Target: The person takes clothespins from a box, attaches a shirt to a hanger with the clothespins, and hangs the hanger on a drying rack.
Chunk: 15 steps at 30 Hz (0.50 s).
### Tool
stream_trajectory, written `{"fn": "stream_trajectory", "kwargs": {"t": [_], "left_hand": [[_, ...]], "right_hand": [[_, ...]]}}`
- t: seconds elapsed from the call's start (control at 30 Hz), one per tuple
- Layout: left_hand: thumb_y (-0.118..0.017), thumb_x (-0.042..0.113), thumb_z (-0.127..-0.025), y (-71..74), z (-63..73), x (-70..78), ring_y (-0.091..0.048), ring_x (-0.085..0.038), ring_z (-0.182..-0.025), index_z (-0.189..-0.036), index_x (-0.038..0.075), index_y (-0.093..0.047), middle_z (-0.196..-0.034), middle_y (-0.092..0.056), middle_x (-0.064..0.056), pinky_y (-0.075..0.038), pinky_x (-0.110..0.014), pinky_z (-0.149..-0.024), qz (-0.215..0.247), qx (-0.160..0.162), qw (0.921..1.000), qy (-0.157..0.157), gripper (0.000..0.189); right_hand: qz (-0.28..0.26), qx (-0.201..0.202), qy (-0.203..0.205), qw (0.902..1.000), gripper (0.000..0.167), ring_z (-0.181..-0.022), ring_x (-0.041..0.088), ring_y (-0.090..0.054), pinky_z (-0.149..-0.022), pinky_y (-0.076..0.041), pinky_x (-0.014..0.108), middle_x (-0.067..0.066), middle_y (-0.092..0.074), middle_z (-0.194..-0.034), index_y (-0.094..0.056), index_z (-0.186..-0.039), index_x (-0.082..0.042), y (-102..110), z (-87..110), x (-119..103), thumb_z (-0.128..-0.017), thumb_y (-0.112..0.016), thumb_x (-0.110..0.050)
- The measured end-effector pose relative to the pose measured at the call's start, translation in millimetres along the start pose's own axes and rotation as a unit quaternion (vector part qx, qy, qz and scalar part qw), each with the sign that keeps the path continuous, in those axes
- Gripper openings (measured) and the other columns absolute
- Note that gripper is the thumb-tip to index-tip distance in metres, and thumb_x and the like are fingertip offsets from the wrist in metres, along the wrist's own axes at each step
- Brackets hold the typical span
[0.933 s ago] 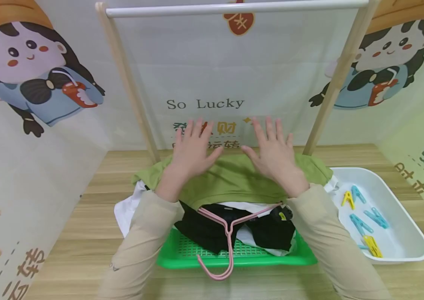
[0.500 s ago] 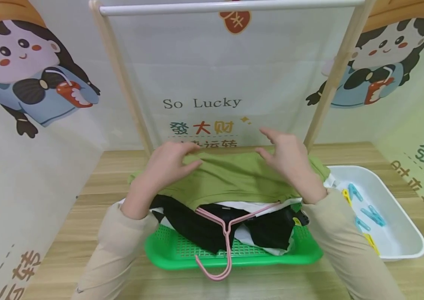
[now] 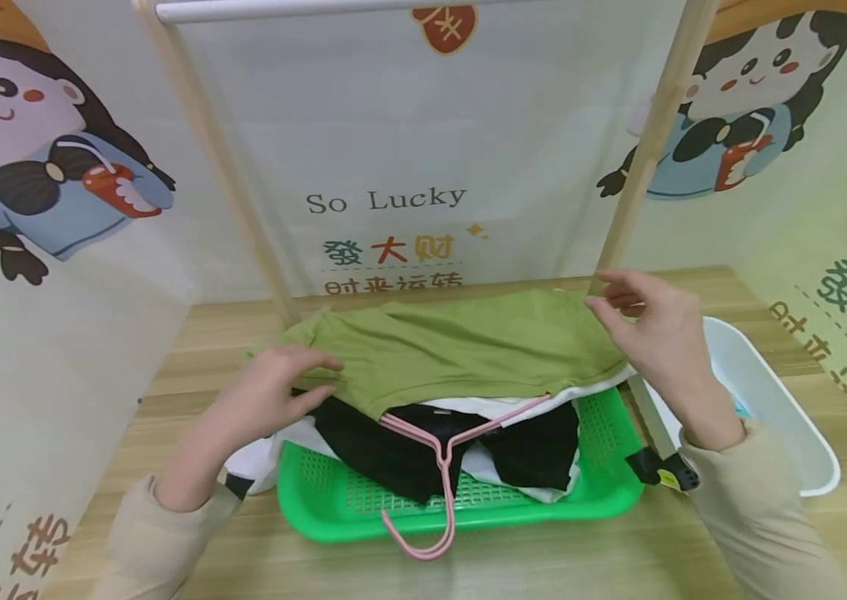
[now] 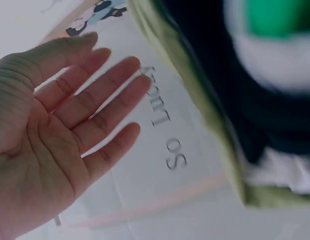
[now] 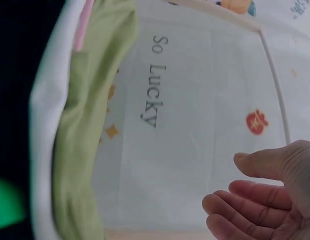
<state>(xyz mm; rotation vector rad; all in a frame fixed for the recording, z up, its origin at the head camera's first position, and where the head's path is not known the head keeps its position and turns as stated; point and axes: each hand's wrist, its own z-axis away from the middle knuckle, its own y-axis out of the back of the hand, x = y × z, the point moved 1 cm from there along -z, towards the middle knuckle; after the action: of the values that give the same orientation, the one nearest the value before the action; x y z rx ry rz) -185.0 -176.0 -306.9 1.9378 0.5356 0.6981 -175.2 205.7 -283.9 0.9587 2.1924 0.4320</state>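
An olive-green garment lies spread over a pile of black clothes and white clothes. A pink hanger comes out at its near edge, hook toward me. Beneath sits a green perforated basket. My left hand hovers at the garment's left end; the left wrist view shows its fingers apart and nothing held. Beyond the right end is my right hand, fingers loosely bent, thumb apart from them. Nothing lies between them in the right wrist view, where the green garment stands off to the left.
Behind the basket rises a rack with a white crossbar and wooden posts. A white tray stands to the right; my right arm covers part of it, and a bit of a blue clip shows. Printed sheets cover the walls.
Both hands have drawn apart and nearer to me, from over the garment's middle out to its two ends. Their straight fingers have bent loosely. The garment's right side lies spread wider.
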Motion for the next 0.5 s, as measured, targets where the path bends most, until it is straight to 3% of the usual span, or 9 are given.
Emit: {"fn": "stream_trajectory", "kwargs": {"t": [0.13,0.23,0.37,0.47,0.5], "left_hand": [[-0.074,-0.003,-0.074,-2.6,15.8,-9.4,-0.065,-0.027,-0.086,-0.096,0.000,-0.069,-0.092,-0.069,-0.010,-0.053,-0.042,-0.074,-0.005,0.021,0.9997,-0.007,0.023],[-0.075,-0.004,-0.073,-7.9,21.3,-14.3,-0.065,-0.026,-0.088,-0.096,0.001,-0.069,-0.093,-0.069,-0.008,-0.052,-0.042,-0.075,-0.011,0.031,0.9994,-0.013,0.024],[-0.076,-0.005,-0.071,-15.2,24.6,-18.2,-0.064,-0.026,-0.088,-0.096,0.001,-0.069,-0.093,-0.069,-0.008,-0.053,-0.041,-0.075,-0.020,0.050,0.9982,-0.027,0.026],[-0.076,-0.006,-0.070,-18.1,26.9,-19.6,-0.064,-0.025,-0.087,-0.096,0.001,-0.069,-0.093,-0.069,-0.008,-0.053,-0.041,-0.073,-0.022,0.066,0.9970,-0.034,0.027],[-0.077,-0.005,-0.070,-19.2,27.5,-20.4,-0.064,-0.025,-0.087,-0.096,0.000,-0.069,-0.093,-0.069,-0.008,-0.053,-0.040,-0.073,-0.024,0.072,0.9964,-0.037,0.028]], "right_hand": [[0.008,0.018,-0.022,0.9996,0.020,-0.071,-0.014,-0.053,-0.066,-0.038,-0.001,0.021,-0.068,-0.079,-0.067,-0.098,0.008,15.7,9.3,18.7,-0.078,-0.070,0.006],[0.024,0.017,-0.036,0.9989,0.019,-0.071,-0.025,-0.043,-0.064,-0.036,-0.003,0.023,-0.067,-0.078,-0.066,-0.097,0.009,24.8,16.1,37.9,-0.079,-0.069,0.005],[0.068,-0.050,-0.088,0.9926,0.021,-0.068,0.010,-0.065,-0.057,-0.042,0.008,0.026,-0.066,-0.079,-0.063,-0.099,0.011,34.3,26.8,65.1,-0.082,-0.068,0.000],[0.111,-0.139,-0.130,0.9755,0.024,-0.070,0.039,-0.064,-0.055,-0.048,0.028,0.026,-0.065,-0.079,-0.061,-0.098,0.013,38.2,36.0,84.8,-0.084,-0.067,-0.005],[0.124,-0.170,-0.140,0.9675,0.025,-0.070,0.039,-0.063,-0.054,-0.048,0.036,0.025,-0.065,-0.078,-0.061,-0.097,0.013,39.3,38.8,91.6,-0.083,-0.067,-0.007]]}}
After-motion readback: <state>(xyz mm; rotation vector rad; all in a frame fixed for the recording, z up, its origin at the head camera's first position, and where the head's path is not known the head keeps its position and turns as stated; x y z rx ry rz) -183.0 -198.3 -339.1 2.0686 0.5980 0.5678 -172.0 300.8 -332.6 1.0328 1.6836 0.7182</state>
